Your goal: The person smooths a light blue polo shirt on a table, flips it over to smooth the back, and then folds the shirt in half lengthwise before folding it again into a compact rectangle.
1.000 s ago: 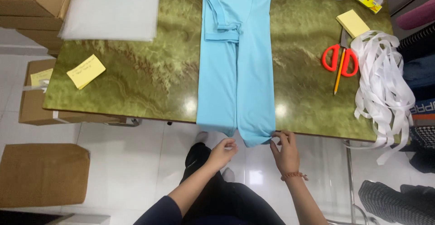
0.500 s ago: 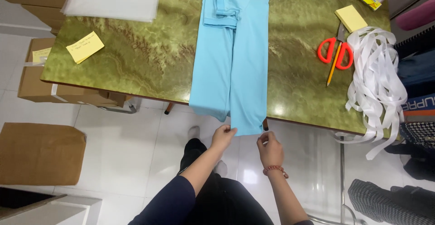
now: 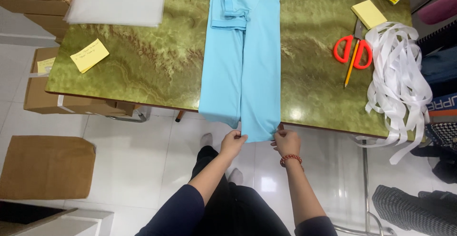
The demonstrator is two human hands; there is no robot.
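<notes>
Hands pinch the hem: left hand (image 3: 232,143) and right hand (image 3: 287,142) each close a grip on the long-folded light-blue shirt (image 3: 245,60), hanging over the green marbled bench's (image 3: 143,60) near edge. Sides look folded in; crosswise folds seem left.

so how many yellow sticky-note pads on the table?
2. One yellow pad lies near the table's left edge; the other yellow pad sits at upper right, above the red scissors. A third may lie on a box off the table.
</notes>
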